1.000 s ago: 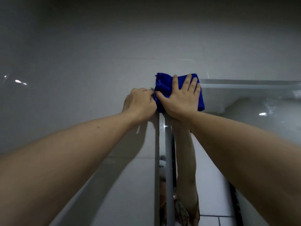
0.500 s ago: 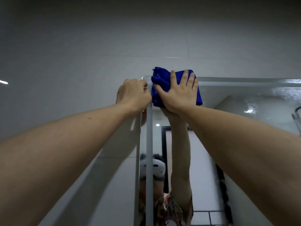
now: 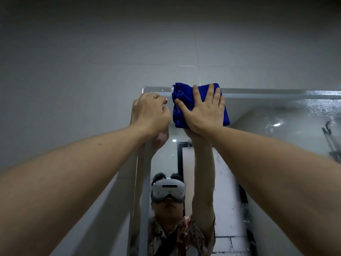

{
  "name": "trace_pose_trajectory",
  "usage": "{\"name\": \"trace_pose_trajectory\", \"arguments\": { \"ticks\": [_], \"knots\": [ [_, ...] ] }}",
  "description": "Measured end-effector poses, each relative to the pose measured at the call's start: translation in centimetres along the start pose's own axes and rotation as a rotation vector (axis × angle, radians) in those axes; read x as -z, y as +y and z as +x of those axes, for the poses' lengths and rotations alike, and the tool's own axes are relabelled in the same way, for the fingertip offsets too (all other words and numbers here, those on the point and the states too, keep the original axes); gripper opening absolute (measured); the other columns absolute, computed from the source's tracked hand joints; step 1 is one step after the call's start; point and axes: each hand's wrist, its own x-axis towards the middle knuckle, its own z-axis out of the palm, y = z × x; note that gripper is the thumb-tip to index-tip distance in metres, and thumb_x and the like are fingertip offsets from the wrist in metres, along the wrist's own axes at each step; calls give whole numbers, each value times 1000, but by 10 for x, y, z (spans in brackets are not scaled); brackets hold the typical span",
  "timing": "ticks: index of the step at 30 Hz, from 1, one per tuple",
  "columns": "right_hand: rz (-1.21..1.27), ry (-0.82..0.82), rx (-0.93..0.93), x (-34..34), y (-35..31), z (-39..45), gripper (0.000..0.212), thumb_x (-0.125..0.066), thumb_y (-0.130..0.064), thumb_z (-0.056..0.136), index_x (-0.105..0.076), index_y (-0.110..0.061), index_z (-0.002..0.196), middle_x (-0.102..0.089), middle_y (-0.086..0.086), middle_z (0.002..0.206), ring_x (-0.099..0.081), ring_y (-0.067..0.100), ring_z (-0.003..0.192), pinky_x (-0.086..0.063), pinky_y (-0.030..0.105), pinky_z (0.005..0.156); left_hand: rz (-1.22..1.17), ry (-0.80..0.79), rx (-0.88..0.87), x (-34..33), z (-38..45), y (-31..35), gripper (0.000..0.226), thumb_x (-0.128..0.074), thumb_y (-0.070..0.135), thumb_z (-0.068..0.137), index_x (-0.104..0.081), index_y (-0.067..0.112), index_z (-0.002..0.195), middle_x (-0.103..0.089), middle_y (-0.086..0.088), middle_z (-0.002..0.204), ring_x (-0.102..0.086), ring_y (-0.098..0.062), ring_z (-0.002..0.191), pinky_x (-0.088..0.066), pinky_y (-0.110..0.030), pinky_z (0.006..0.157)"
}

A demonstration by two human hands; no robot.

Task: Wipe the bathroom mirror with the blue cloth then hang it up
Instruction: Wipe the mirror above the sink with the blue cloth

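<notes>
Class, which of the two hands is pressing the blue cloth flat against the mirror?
The right hand, fingers spread over the blue cloth; the left hand is curled beside it.

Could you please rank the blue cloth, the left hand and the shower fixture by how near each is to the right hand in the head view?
1. Blue cloth: directly under the right hand, pressed against the mirror's top left corner.
2. Left hand: just left of the cloth, gripping the mirror's left edge.
3. Shower fixture: reflected at the far right.
</notes>
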Motion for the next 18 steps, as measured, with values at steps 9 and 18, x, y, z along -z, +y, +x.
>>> {"name": "trace_pose_trajectory", "arguments": {
  "ticks": [9, 18],
  "knots": [
    [3, 16, -17, 2, 21, -12, 93, -13, -87, 90, -2, -32, 165, 9, 18, 171, 11, 35, 158, 5, 51, 127, 32, -31, -33, 1, -2, 22, 33, -50, 27, 93, -69, 17, 117, -65, 0, 124, -52, -22, 121, -41, -45, 104],
    [-11, 3, -29, 0, 33, -40, 96, -13, -88, 89, 0, -31, 165, 10, 20, 171, 11, 38, 158, 4, 52, 127, 24, -75, -36, 2, -22, 35, 33, -51, 27, 93, -67, 17, 119, -64, -1, 124, -52, -22, 119, -43, -43, 101]
  ]
}}
